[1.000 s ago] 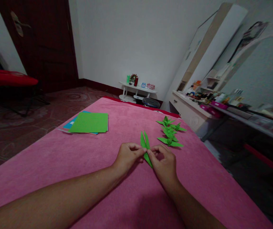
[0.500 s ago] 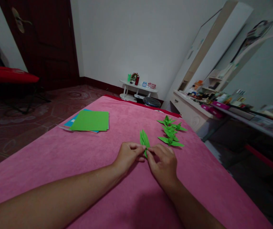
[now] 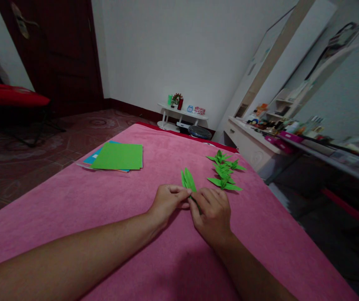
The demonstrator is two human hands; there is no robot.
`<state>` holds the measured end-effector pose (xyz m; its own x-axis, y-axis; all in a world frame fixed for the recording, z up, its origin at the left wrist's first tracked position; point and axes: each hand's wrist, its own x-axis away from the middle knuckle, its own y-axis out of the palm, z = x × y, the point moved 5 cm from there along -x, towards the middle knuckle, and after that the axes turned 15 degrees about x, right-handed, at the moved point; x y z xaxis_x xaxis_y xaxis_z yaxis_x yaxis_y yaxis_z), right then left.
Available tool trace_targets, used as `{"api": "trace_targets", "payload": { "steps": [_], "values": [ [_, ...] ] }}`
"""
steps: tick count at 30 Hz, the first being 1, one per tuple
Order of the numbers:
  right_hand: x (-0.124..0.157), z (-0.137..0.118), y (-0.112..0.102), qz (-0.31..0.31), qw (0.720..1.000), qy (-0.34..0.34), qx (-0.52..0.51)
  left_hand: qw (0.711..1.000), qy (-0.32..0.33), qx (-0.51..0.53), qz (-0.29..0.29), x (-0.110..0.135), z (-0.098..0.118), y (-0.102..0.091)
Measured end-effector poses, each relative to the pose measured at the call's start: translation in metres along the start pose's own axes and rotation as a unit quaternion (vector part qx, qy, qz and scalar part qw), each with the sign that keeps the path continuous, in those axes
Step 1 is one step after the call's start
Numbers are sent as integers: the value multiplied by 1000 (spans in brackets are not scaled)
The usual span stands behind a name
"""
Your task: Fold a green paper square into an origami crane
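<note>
A folded green origami paper (image 3: 189, 179) stands out between my hands, its long pointed flaps aimed away from me. The fingertips of my left hand (image 3: 169, 200) pinch its near part from the left. My right hand (image 3: 212, 211) closes on the same near part from the right, thumb and fingers together. The lower end of the paper is mostly hidden by my fingers. Just beyond my right hand lie several folded green paper pieces (image 3: 225, 182) with pointed leaf-like tips, close together in a group.
A stack of square paper sheets (image 3: 119, 155), green on top with blue below, lies at the left on the pink cloth (image 3: 113, 251). Behind stands a low white shelf (image 3: 182, 112) with small items. A cluttered dressing table (image 3: 255, 138) is at the right, a red chair (image 3: 11, 96) at the left.
The origami paper has tilted slightly to the left. My right hand's fingers have curled further over its near end, covering more of it.
</note>
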<state>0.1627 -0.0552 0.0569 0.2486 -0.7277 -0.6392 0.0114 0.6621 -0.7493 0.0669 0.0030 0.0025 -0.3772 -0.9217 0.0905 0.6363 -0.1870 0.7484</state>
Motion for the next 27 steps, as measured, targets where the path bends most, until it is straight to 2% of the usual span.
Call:
{"api": "trace_targets", "payload": {
  "steps": [3,6,8,11,13,14,16,20,27],
  "values": [
    [-1,2,-1,9,998,17,-56,1000,12,3,26,-3,2,-3],
    [-1,16,0,45,976,117,-180,999,3,0,38,-6,5,-4],
    [2,28,7,55,932,219,-284,1000,-5,5,31,-7,6,-4],
    [8,35,29,-17,825,325,-462,1000,-6,11,9,-8,7,-3],
    [10,30,41,-94,757,332,-556,1000,-12,12,-11,-7,6,-2],
    [11,26,44,-123,733,325,-585,1000,-13,12,-20,-7,6,-1],
    [11,23,46,-151,705,317,-616,999,-12,6,-33,-6,7,1],
    [12,25,47,-159,680,325,-638,998,-13,-51,-44,-6,11,4],
    [13,30,50,-180,715,307,-602,989,12,-123,-86,-7,14,9]
  ]
}}
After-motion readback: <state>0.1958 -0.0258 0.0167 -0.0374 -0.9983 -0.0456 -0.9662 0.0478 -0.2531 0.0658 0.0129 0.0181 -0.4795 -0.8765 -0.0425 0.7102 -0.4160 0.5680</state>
